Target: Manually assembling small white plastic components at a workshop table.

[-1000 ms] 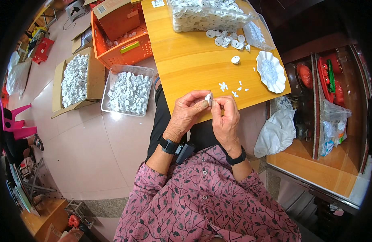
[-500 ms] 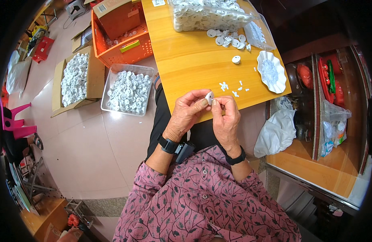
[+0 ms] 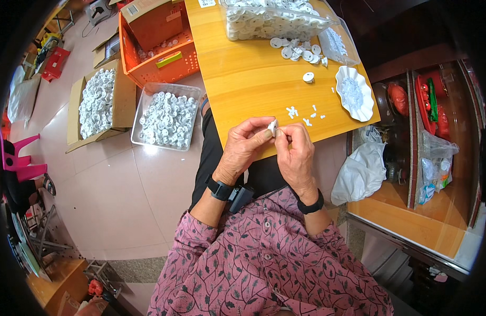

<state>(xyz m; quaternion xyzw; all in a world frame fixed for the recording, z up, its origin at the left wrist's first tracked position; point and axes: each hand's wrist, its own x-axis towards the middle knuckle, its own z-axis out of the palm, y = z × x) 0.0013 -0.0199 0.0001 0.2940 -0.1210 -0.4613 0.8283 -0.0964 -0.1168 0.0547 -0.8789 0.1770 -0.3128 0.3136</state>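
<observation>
Between thumb and fingers, my left hand (image 3: 244,148) pinches a small round white plastic part (image 3: 273,127) at the table's near edge. My right hand (image 3: 297,150) is closed at the part's right side, its thumb and index fingertips pressed together against it. Whatever sits between those right fingertips is too small or hidden to name. Just beyond my hands, several tiny white pegs (image 3: 307,122) lie loose on the yellow wooden table (image 3: 248,79). One more round white part (image 3: 308,77) rests farther back, near a loose group of similar parts (image 3: 295,51).
A scalloped white dish (image 3: 365,111) of small clear-white pieces stands at the table's right edge. Clear bins (image 3: 233,32) of white parts are at the back. On the floor at left are a clear tub (image 3: 136,138), a cardboard box (image 3: 126,100) and an orange crate (image 3: 143,76).
My right hand has shifted very slightly, with its fingertips still at the round part. My left hand keeps the part in nearly the same place.
</observation>
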